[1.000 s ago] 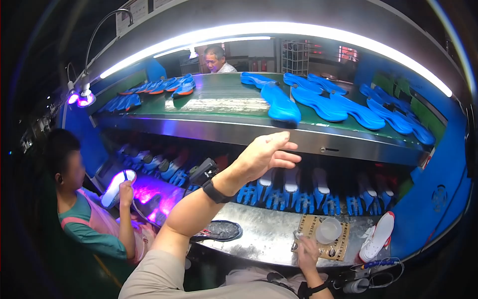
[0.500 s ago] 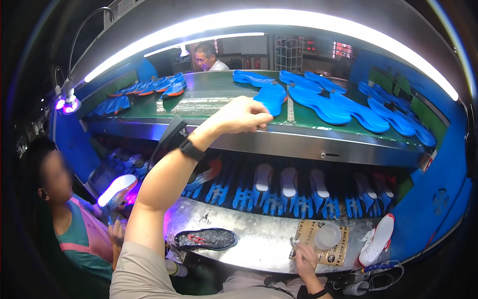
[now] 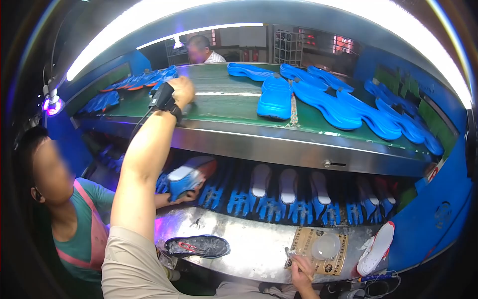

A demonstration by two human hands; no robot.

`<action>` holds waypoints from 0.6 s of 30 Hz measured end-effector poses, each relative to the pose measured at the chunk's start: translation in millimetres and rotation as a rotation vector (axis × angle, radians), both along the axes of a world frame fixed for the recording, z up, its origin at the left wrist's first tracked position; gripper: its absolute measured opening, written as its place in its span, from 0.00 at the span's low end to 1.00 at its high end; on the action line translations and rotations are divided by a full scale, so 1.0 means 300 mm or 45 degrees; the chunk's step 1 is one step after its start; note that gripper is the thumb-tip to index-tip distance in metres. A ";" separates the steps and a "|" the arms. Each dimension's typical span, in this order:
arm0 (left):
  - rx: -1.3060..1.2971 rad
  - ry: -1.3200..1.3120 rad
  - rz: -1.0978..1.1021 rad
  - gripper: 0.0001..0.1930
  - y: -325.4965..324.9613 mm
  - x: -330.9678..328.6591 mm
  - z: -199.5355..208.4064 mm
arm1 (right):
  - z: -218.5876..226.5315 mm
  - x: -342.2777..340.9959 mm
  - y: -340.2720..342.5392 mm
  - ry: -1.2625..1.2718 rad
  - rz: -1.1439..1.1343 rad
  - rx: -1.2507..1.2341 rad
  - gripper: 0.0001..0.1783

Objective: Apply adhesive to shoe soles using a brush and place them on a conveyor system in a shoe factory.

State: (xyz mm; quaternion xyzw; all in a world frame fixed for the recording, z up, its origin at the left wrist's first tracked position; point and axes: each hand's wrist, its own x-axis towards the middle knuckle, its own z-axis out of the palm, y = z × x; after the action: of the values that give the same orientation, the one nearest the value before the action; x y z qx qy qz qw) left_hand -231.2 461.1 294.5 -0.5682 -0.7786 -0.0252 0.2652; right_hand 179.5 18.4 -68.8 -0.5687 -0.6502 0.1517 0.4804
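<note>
My left hand [image 3: 184, 91] reaches over the green conveyor belt [image 3: 219, 107], close to the right end of a row of blue soles with orange edges [image 3: 167, 74]. Its fingers are hidden behind the back of the hand. Low on the right, my right hand [image 3: 301, 271] grips a small brush [image 3: 290, 254] with a wooden handle. The brush's tip is at the left edge of a printed brown cardboard sheet [image 3: 302, 238], on which a translucent cup [image 3: 326, 246] stands. A plain blue sole [image 3: 275, 97] lies mid-belt, with several more to its right.
Left of me, a co-worker holds a blue shoe with a white bottom [image 3: 183, 178] by the lower rack. Several upturned shoes [image 3: 288, 187] sit there on blue holders. A black shoe sole [image 3: 196, 246] and a white shoe [image 3: 377, 249] rest on the metal ledge [image 3: 254, 229].
My left hand has swung left, from beside the middle blue sole to the orange-edged ones. That middle sole now lies straighter. The co-worker's shoe has moved right, to the lower rack.
</note>
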 end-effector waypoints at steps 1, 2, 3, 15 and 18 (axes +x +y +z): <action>0.294 0.103 0.166 0.20 0.051 -0.162 -0.061 | -0.001 -0.007 0.005 0.007 0.040 0.021 0.12; 0.586 0.218 0.326 0.22 0.100 -0.316 -0.117 | -0.003 -0.015 0.015 0.024 0.072 0.023 0.12; 0.348 -0.013 0.298 0.20 0.134 -0.287 -0.116 | -0.003 -0.013 0.016 0.035 0.050 0.015 0.12; 0.564 0.333 -0.064 0.30 0.215 -0.484 -0.153 | 0.019 -0.002 0.009 0.068 0.016 0.014 0.12; 0.220 -0.093 -0.108 0.28 0.241 -0.764 -0.124 | 0.005 0.000 0.018 0.102 0.083 0.077 0.12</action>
State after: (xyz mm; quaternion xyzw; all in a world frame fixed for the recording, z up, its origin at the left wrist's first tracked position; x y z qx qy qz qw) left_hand -460.4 533.5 257.2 -0.5745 -0.7578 -0.1240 0.2834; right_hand 179.5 23.7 -67.4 -0.5260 -0.6530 0.1702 0.5177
